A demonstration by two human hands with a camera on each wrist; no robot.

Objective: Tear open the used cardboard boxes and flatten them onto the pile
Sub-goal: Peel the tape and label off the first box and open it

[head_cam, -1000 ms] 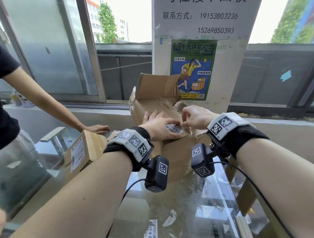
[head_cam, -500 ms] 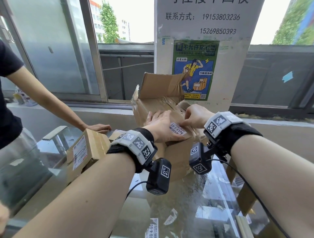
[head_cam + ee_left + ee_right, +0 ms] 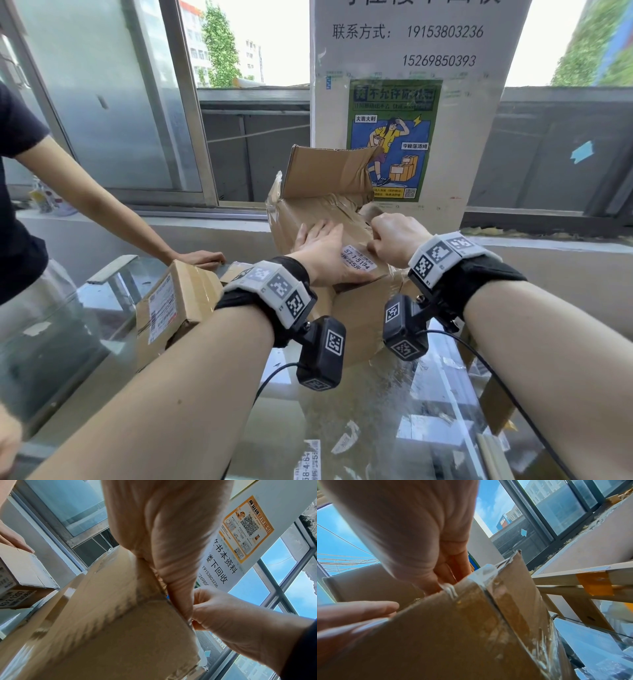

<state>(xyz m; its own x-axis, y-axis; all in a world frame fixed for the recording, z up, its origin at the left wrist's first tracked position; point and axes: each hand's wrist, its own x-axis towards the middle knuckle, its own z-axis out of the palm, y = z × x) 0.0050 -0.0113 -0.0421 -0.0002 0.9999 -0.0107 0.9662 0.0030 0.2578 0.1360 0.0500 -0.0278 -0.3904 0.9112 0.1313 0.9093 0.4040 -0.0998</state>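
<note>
A tall, worn cardboard box (image 3: 356, 318) stands on the glass table with its far flap (image 3: 329, 171) up. My left hand (image 3: 318, 240) lies flat on the box top, fingers straight, next to a white label (image 3: 358, 262). My right hand (image 3: 375, 240) is curled at the top right edge. In the right wrist view its fingertips pinch a strip of clear tape (image 3: 450, 590) at the edge of the box (image 3: 453, 635). The left wrist view shows that right hand (image 3: 231, 615) pinching at the corner of the box (image 3: 120, 628).
A smaller box (image 3: 171, 305) with a shipping label lies to the left, and another person's hand (image 3: 202, 257) rests behind it. Behind the box rises a pillar with a poster (image 3: 390, 137). The glass table (image 3: 376, 428) carries paper scraps; a wooden frame (image 3: 496, 404) stands at its right.
My right hand's fingers have come off the white label, which now shows in full. The left hand stays pressed on the box top.
</note>
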